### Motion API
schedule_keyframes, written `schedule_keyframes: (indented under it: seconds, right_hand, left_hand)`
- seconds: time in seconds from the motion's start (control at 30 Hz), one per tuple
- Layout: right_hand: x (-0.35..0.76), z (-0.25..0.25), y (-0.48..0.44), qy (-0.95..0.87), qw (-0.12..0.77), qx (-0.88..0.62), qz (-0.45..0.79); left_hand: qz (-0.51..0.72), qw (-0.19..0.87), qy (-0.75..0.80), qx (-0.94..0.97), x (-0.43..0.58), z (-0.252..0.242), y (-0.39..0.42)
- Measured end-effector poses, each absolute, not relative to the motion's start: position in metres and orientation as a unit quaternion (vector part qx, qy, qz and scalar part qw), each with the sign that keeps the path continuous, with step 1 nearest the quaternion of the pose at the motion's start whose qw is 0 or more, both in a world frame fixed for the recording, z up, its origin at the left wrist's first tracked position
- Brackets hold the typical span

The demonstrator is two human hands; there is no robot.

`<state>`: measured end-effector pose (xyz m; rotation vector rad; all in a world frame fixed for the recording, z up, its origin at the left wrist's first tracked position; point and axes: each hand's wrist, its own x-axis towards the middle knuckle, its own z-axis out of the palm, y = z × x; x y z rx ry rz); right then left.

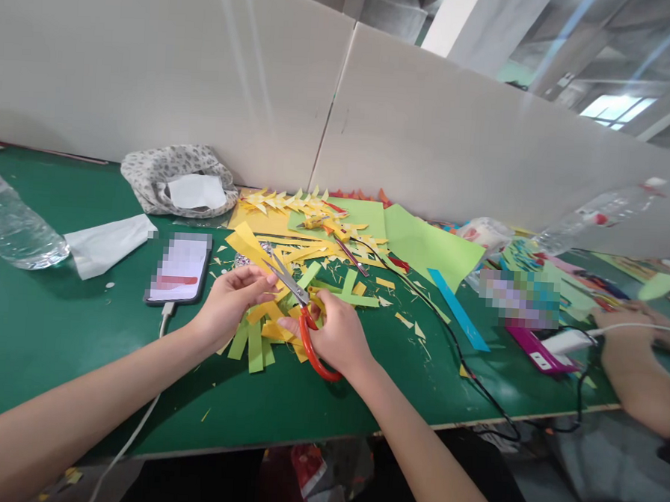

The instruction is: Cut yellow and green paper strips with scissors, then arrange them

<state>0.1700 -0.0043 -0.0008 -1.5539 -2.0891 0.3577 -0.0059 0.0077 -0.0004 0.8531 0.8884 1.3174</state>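
Observation:
My right hand (339, 334) grips the red handles of a pair of scissors (303, 320), whose metal blades point up and left. My left hand (234, 298) pinches a yellow paper strip (264, 311) right beside the blades. Under both hands lies a heap of cut yellow and green paper strips (254, 344) on the green table (55, 326).
A phone (180, 267) on a white cable lies left of my hands. A water bottle (11, 223), a tissue (108, 243) and a patterned cloth bag (176, 175) sit further left. Green paper sheets (425, 244), a blue strip (458, 310) and a black cable lie right. Another person's hands (633, 349) rest at the far right.

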Motion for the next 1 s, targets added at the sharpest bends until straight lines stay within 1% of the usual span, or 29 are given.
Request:
schedule_keyframes:
  seconds: [0.27,0.4,0.5,0.67,0.73,0.87,1.0]
  right_hand:
    - [0.1676,0.005,-0.0052,-0.764,0.277,-0.569,0.13]
    - [0.1682,0.0045,-0.0036,-0.754,0.3,-0.563,0.155]
    - [0.1694,0.0014,-0.0011,-0.721,0.335,-0.569,0.209]
    - [0.1648,0.0027,0.0008,-0.63,0.396,-0.524,0.415]
    - [0.1618,0.0056,0.0002,-0.605,0.409,-0.495,0.47]
    - [0.1603,0.0081,-0.0003,-0.584,0.428,-0.474,0.501]
    - [0.162,0.0064,0.001,-0.588,0.421,-0.47,0.507]
  left_hand:
    - [0.574,0.63,0.383,0.356,-0.0059,-0.0004,0.0086]
    - [0.573,0.632,0.379,0.358,-0.0063,-0.0007,0.0083]
    - [0.568,0.634,0.386,0.356,-0.0061,-0.0017,0.0079]
    - [0.521,0.648,0.399,0.387,-0.0032,-0.0051,0.0053]
    - [0.491,0.658,0.399,0.407,-0.0018,-0.0059,0.0038]
    - [0.468,0.673,0.403,0.407,-0.0015,-0.0054,0.0032]
    - [0.493,0.663,0.404,0.393,-0.0043,-0.0058,0.0066]
